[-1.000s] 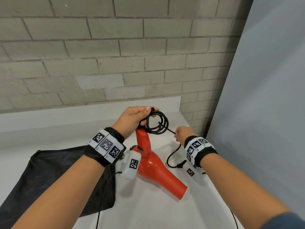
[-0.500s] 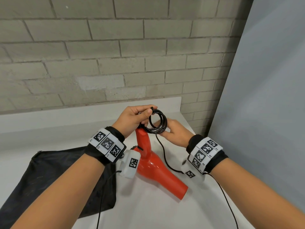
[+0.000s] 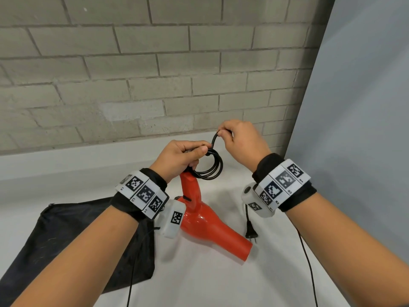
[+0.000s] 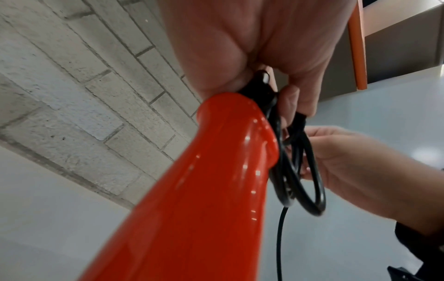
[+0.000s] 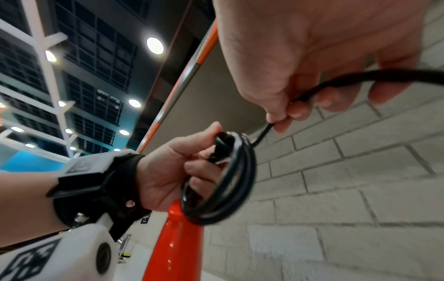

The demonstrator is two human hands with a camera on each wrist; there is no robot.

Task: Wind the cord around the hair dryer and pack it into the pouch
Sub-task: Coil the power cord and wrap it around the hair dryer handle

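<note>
The red hair dryer (image 3: 212, 220) stands on the white table (image 3: 221, 280) with its handle (image 3: 190, 187) up and its nozzle pointing toward me. At the top of the handle my left hand (image 3: 194, 154) grips several black coils of cord (image 3: 210, 168). My right hand (image 3: 225, 136) pinches the cord just above the coils, up and to the right. The plug (image 3: 251, 232) shows below my right wrist. The black pouch (image 3: 66, 240) lies flat to the left. The wrist views show the coils (image 4: 300, 171) beside the handle (image 4: 204, 190), and the cord (image 5: 360, 79) running through my right hand (image 5: 288, 106).
A grey brick wall (image 3: 155, 85) rises behind the table and a plain grey panel (image 3: 365, 129) closes the right side. Thin black cables (image 3: 309, 273) trail from both wrist cameras across the table's near part.
My right hand has risen from low on the right to above the coils, bringing the cord up with it. The plug end has been drawn closer. The left hand has kept its hold.
</note>
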